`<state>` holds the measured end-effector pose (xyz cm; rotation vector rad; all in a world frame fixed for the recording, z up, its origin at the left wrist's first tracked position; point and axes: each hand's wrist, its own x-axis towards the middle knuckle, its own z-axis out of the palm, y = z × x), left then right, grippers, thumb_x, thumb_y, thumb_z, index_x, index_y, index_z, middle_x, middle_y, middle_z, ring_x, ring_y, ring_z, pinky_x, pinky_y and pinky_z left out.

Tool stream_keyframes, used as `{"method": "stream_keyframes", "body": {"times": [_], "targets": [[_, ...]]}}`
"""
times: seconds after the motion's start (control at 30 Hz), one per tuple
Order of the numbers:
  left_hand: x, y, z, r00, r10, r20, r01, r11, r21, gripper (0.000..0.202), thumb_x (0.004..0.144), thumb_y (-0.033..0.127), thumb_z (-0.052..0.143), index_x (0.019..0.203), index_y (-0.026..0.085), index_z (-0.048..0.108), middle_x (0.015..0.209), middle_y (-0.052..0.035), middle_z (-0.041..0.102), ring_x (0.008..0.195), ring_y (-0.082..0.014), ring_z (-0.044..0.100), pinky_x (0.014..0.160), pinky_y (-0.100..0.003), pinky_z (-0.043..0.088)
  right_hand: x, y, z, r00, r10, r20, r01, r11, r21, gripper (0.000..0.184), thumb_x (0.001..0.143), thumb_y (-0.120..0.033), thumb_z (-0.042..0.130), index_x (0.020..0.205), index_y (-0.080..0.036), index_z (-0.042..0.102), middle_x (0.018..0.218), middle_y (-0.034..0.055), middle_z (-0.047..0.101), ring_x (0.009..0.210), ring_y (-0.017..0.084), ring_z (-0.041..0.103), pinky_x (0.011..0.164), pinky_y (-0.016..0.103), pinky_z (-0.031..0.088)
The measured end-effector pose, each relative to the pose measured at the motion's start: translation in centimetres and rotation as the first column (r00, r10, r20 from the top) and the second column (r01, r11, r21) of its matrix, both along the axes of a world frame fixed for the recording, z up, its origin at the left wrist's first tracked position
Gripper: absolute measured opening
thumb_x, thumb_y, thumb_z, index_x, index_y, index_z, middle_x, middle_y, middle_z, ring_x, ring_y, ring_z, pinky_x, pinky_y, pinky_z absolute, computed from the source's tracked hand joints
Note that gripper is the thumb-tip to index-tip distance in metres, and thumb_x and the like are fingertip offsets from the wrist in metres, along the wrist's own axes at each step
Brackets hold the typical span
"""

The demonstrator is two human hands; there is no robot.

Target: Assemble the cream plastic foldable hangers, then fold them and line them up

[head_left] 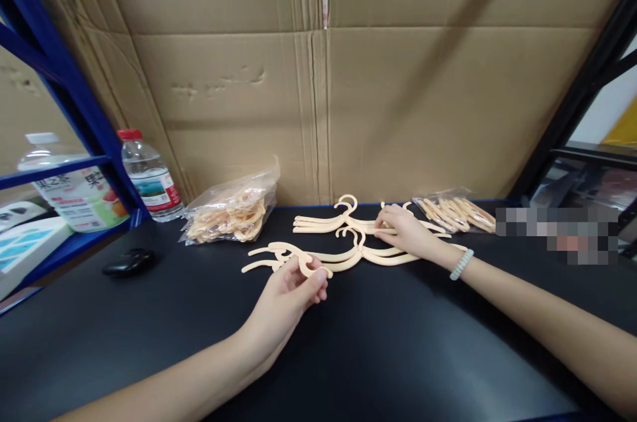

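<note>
My left hand (293,289) is closed, pinching a cream curved hanger piece (304,261) in front of the other hangers. Curved hanger arms (259,265) reach out to the left behind that hand; which piece they belong to I cannot tell. A front set of cream hangers (343,264) lies on the black table with its hooks toward the back. Behind it lies a second group of hangers (318,226). My right hand (405,233), with a beaded bracelet on the wrist, reaches over the front set. Its fingers are closed on an arm of a rear hanger.
A clear bag of cream pieces (229,216) stands at the back left, another bag (455,211) at the back right. A water bottle (152,176) and a black computer mouse (129,263) are at the left. Cardboard (223,90) walls the back; a blue frame (64,70) borders the left.
</note>
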<state>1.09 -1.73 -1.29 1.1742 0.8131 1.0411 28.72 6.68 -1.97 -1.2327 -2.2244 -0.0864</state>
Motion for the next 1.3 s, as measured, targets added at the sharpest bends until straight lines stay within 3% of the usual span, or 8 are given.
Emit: {"method": "stream_keyframes", "body": {"times": [0.2,0.33,0.47,0.63,0.8,1.3], "targets": [[-0.8,0.6,1.0,0.998,0.049,0.041,-0.049,0.999,-0.005,0.023,0.076,0.030,0.076,0.081,0.016,0.059,0.074,0.0030,0.050,0.069,-0.0086,0.044,0.066,-0.019,0.040,0.8,-1.7,2.7,0.990,-0.075,-0.122,0.078,0.997,0.015,0.006,0.090,-0.024,0.052,0.088,-0.019,0.055,0.080,0.0038,0.063,0.072,0.018,0.059,0.066,0.030,0.045],[-1.4,1.2,1.6,0.986,0.106,0.127,-0.111,0.994,0.026,0.021,0.076,0.029,0.076,0.081,0.016,0.061,0.075,0.0018,0.050,0.070,-0.0093,0.044,0.067,-0.018,0.042,1.2,-4.1,4.2,0.988,0.005,-0.156,0.002,0.999,0.047,0.015,0.092,-0.026,0.051,0.103,-0.020,0.058,0.086,0.0040,0.062,0.078,0.018,0.058,0.070,0.031,0.045],[-1.8,1.4,2.4,0.953,0.210,0.218,-0.219,0.975,0.019,0.013,0.086,0.027,0.065,0.080,0.017,0.059,0.087,-0.0001,0.051,0.079,-0.0111,0.047,0.066,-0.019,0.045,0.9,-6.1,4.0,0.984,0.106,-0.145,-0.098,0.993,0.062,0.013,0.094,-0.024,0.047,0.098,-0.020,0.059,0.088,0.0050,0.059,0.076,0.017,0.055,0.064,0.028,0.044],[-1.7,0.9,3.4,0.951,0.132,0.280,-0.116,0.991,-0.072,0.011,0.090,0.015,0.055,0.079,0.017,0.055,0.105,-0.0051,0.057,0.090,-0.0164,0.054,0.072,-0.028,0.053,0.3,-6.9,3.6,0.966,0.165,-0.199,-0.154,0.986,0.072,0.014,0.094,-0.020,0.048,0.104,-0.021,0.058,0.090,0.0047,0.059,0.073,0.015,0.054,0.057,0.026,0.044],[-1.6,0.5,3.9,0.940,0.065,0.334,-0.035,0.995,-0.093,0.014,0.085,0.008,0.056,0.074,0.016,0.052,0.095,-0.0055,0.061,0.076,-0.0152,0.059,0.070,-0.028,0.054,0.2,-7.2,3.8,0.958,0.175,-0.225,-0.151,0.981,0.118,0.015,0.093,-0.017,0.050,0.105,-0.023,0.058,0.094,0.0050,0.060,0.081,0.016,0.056,0.061,0.025,0.046],[-1.6,0.6,3.9,0.928,0.157,0.338,-0.108,0.982,-0.157,0.019,0.084,0.003,0.049,0.068,0.012,0.055,0.082,-0.0071,0.060,0.068,-0.0155,0.061,0.067,-0.026,0.055,0.8,-7.2,4.2,0.967,0.182,-0.177,-0.155,0.976,0.155,0.015,0.092,-0.018,0.050,0.102,-0.021,0.060,0.088,0.0052,0.061,0.073,0.016,0.055,0.060,0.028,0.044]]}}
